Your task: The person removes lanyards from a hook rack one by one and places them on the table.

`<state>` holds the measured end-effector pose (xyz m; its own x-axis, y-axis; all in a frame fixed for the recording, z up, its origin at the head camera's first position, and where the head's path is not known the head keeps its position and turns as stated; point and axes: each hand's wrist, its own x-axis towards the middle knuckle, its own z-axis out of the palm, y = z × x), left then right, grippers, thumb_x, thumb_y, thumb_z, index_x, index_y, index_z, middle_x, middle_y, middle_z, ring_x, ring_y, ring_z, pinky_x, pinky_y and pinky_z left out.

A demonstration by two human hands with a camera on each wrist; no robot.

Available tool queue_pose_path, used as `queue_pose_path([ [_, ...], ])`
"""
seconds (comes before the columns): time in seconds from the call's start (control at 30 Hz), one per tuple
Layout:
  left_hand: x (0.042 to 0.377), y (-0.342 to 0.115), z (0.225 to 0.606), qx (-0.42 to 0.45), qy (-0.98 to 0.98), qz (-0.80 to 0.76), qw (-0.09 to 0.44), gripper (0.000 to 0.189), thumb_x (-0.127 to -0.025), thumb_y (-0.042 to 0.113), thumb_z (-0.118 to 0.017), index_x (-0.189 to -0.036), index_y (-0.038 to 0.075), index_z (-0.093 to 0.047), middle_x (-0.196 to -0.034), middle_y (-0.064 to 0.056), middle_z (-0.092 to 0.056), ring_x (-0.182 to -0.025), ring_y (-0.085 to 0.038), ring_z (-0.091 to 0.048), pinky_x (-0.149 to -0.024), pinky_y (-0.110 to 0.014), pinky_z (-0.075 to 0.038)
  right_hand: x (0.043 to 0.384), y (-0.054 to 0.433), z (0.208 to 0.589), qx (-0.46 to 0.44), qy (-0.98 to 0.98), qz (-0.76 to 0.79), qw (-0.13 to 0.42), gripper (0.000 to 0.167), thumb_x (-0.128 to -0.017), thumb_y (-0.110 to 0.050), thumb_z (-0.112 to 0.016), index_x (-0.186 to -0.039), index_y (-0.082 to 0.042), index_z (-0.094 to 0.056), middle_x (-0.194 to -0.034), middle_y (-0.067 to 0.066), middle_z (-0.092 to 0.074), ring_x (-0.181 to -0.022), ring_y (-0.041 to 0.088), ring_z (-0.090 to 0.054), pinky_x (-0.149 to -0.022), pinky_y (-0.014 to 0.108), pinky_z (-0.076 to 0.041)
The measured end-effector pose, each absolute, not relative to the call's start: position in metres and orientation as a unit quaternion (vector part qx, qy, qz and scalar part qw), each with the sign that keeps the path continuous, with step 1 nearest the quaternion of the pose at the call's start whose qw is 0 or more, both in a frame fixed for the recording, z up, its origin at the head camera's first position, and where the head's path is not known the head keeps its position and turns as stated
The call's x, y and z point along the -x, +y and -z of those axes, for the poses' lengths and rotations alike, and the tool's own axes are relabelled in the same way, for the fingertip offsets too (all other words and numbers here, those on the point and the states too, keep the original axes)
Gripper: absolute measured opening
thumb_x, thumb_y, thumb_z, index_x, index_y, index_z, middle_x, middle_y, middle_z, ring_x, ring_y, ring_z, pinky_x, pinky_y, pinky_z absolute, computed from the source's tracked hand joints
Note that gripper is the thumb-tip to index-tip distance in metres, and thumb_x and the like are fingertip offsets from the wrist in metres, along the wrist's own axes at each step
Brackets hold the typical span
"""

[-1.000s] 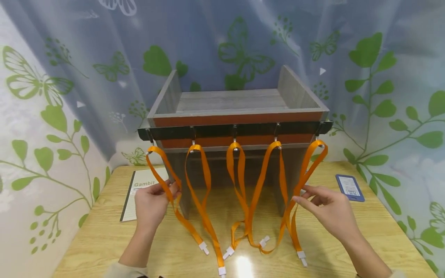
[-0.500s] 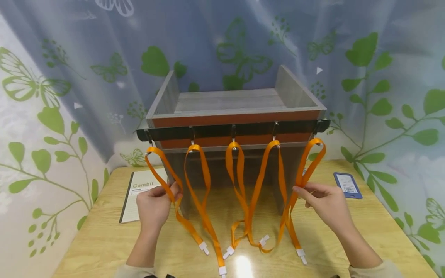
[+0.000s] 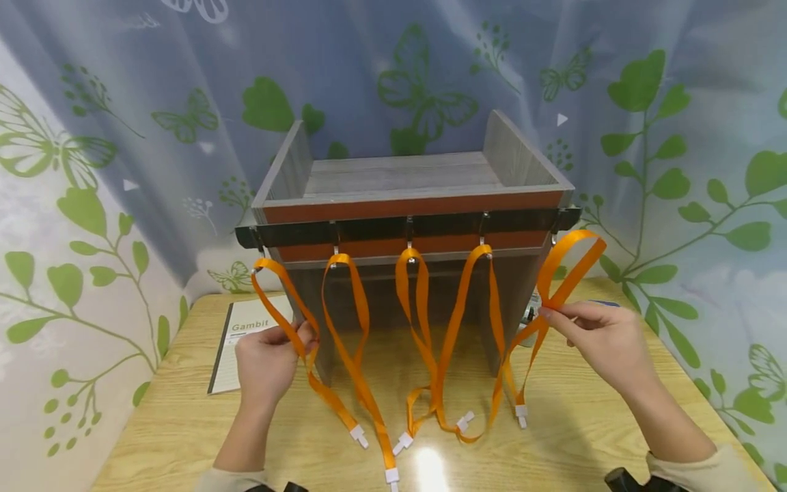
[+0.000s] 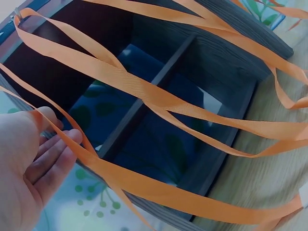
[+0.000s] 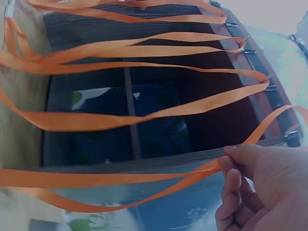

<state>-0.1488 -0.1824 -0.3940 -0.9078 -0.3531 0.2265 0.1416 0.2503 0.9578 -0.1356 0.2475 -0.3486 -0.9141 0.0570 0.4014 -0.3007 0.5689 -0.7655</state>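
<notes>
Several orange lanyards hang in a row from a dark hook rail [image 3: 375,229] on a grey wooden shelf. My right hand [image 3: 605,342] pinches the rightmost lanyard [image 3: 574,277] below its loop. That loop stands up and to the right, apart from the end hook [image 3: 555,238] in the head view. At the far left, my left hand [image 3: 270,359] has its fingers curled at the leftmost lanyard [image 3: 279,318], whose top is still on its hook. In the left wrist view, the strap [image 4: 72,142] crosses the left fingertips. White clips [image 3: 391,475] end the straps.
The grey shelf [image 3: 399,174] stands on a wooden table [image 3: 166,424] against a patterned curtain. A notebook [image 3: 246,335] marked "Gambit" lies at left. Behind my right hand, a blue card holder [image 3: 605,303] is mostly covered. Three more lanyards [image 3: 365,383] hang in the middle.
My right hand has moved up and to the right with the rightmost lanyard, whose loop has come off its hook and whose clip has risen. My left hand has barely moved.
</notes>
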Motion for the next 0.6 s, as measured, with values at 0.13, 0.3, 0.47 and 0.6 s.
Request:
queue_pose_path([
  [0.13, 0.149, -0.185, 0.390, -0.073, -0.776, 0.597, 0.191, 0.020, -0.084, 0.008, -0.077, -0.093, -0.010, -0.076, -0.077, -0.019, -0.075, -0.056, -0.005, -0.070, -0.059, -0.021, -0.061, 0.135, 0.253, 0.332, -0.110, -0.852, -0.453, 0.239, 0.004, -0.084, -0.001, -0.077, -0.087, 0.001, -0.079, -0.066, -0.022, -0.062, -0.047, 0.005, -0.042, -0.040, 0.026, -0.032],
  [0.3, 0.151, -0.187, 0.387, -0.070, -0.779, 0.593, 0.193, 0.020, -0.084, 0.008, -0.078, -0.093, -0.010, -0.076, -0.079, -0.021, -0.075, -0.056, -0.004, -0.070, -0.058, -0.021, -0.061, 0.131, 0.260, 0.311, -0.140, -0.847, -0.436, 0.270, 0.013, -0.083, 0.010, -0.073, -0.093, 0.004, -0.078, -0.071, -0.023, -0.063, -0.049, 0.004, -0.041, -0.040, 0.025, -0.030],
  [0.47, 0.151, -0.187, 0.389, -0.077, -0.785, 0.585, 0.189, 0.018, -0.084, 0.010, -0.077, -0.090, -0.007, -0.078, -0.071, -0.012, -0.075, -0.056, -0.006, -0.071, -0.057, -0.019, -0.060, 0.126, 0.272, 0.300, -0.122, -0.863, -0.407, 0.275, 0.016, -0.086, 0.003, -0.074, -0.101, 0.000, -0.078, -0.079, -0.031, -0.066, -0.055, 0.001, -0.049, -0.041, 0.022, -0.034],
  [0.6, 0.150, -0.187, 0.392, -0.081, -0.785, 0.585, 0.188, 0.016, -0.084, 0.010, -0.076, -0.088, -0.006, -0.078, -0.068, -0.010, -0.075, -0.056, -0.007, -0.071, -0.054, -0.019, -0.059, 0.120, 0.283, 0.296, -0.077, -0.887, -0.374, 0.261, 0.017, -0.091, -0.005, -0.071, -0.105, 0.001, -0.077, -0.084, -0.040, -0.061, -0.056, -0.003, -0.054, -0.043, 0.016, -0.039],
])
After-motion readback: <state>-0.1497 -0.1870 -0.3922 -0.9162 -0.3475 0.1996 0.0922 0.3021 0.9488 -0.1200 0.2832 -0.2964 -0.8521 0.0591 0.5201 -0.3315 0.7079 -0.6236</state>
